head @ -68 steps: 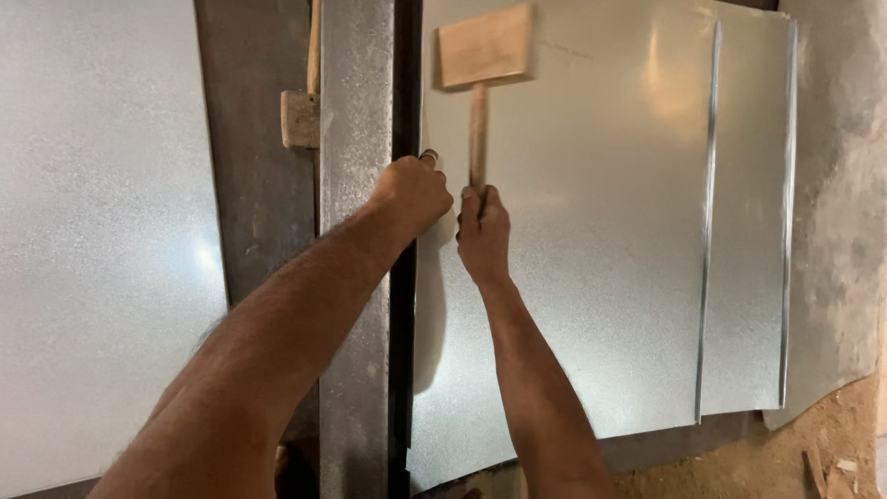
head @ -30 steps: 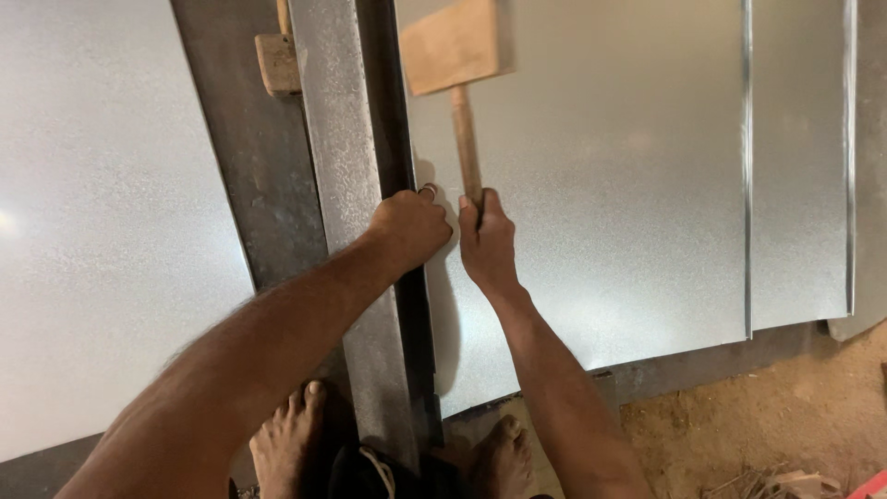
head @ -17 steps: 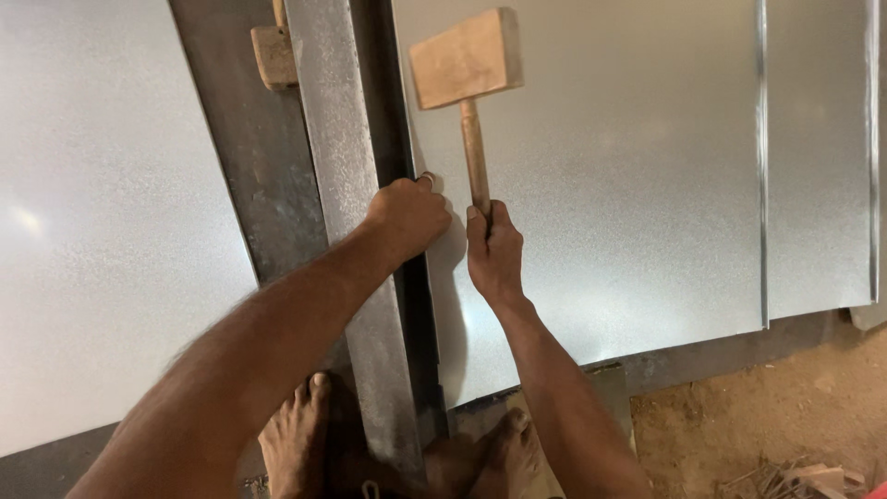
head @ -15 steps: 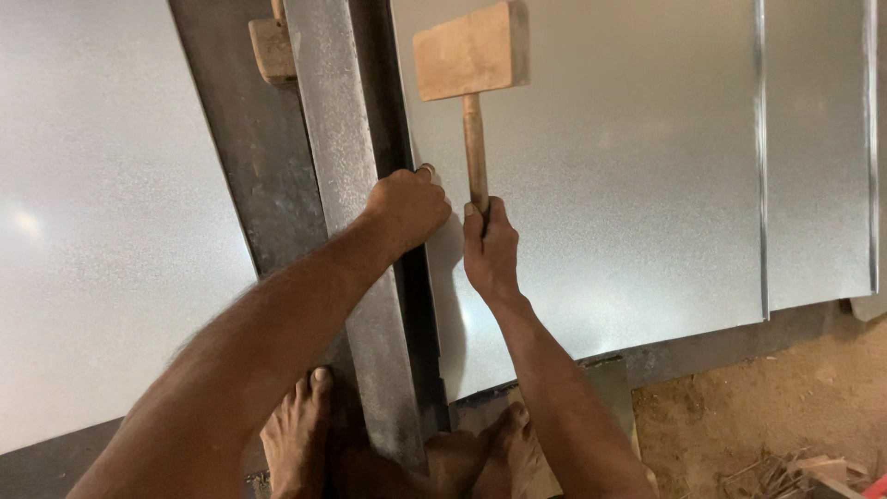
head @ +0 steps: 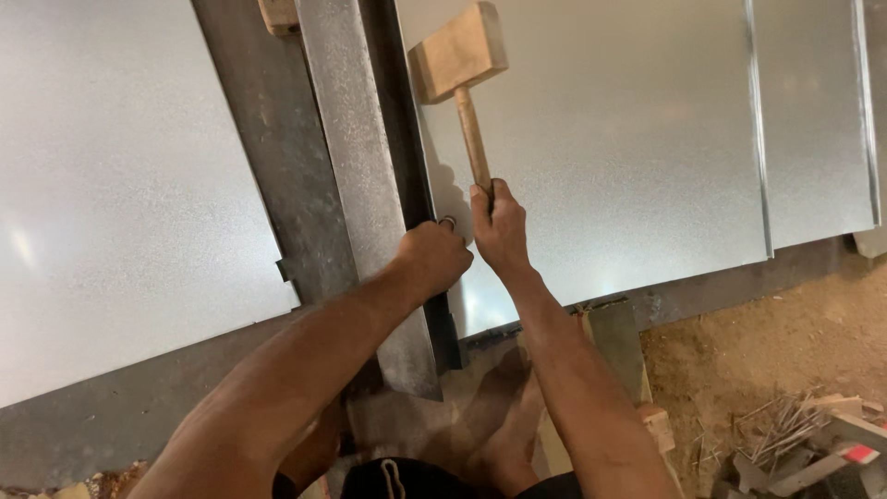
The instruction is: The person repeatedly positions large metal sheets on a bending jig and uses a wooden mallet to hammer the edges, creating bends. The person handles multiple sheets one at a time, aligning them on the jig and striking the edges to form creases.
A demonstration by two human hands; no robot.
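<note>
1. Down at floor level: sandy brown dirt floor (head: 767, 342) at lower right, w/ a heap of wood scraps (head: 804, 444) in the corner. Bare feet show at the bottom edge.
2. Big flat sheets of speckled galvanised metal fill the view: one at left (head: 120, 203), one at right (head: 628, 148) w/ two raised seams.
3. Between them runs a long grey steel angle bar (head: 356, 176), dull, straight-edged, dark underneath.
4. Pale wooden mallet (head: 459, 55), blocky rectangular head on a round handle, is raised over the right sheet, just beside the bar.
5. Right hand (head: 499, 226): grip wrapped tight round the handle's low end.
6. Left hand (head: 432, 259): grip closed on the bar's edge.
</note>
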